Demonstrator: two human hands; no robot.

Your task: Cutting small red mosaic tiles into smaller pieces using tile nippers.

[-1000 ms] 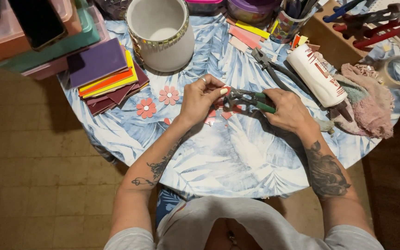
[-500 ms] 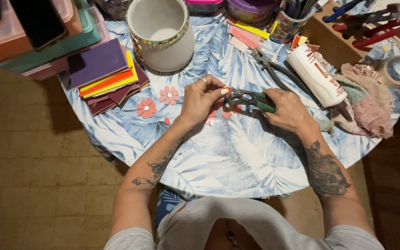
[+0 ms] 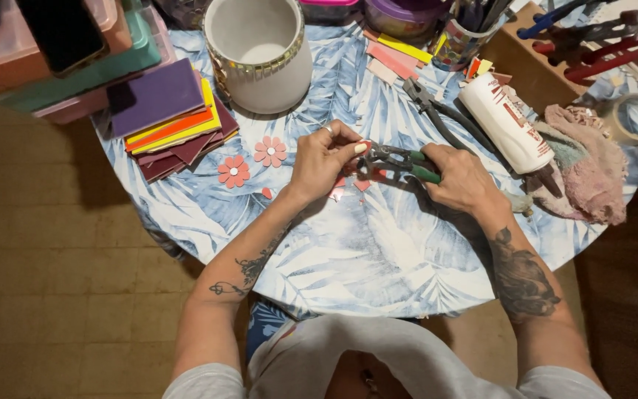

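Both forearms reach in from the bottom edge and meet near the middle of the round worktop [image 3: 378,251], wrists bent inward. The right hand [image 3: 461,177] is closed around the green handles of a pair of nippers [image 3: 396,161], knuckles up, the tool lying nearly level and pointing left. The left hand [image 3: 324,159] curls in from the other side, thumb and fingertips pinched at the tool's head over a small pink tile piece [image 3: 350,168] — most of that piece is hidden by the fingers, so its shape and whether the tool's tips bite it cannot be made out. Pink shards [image 3: 362,186] lie on the cloth just beneath the hands, and two pink tile flowers [image 3: 252,161] sit to the left, near the stack of coloured tiles [image 3: 167,118]. Compared with a second ago, hands and tool keep the same place and posture — no shift can be seen.
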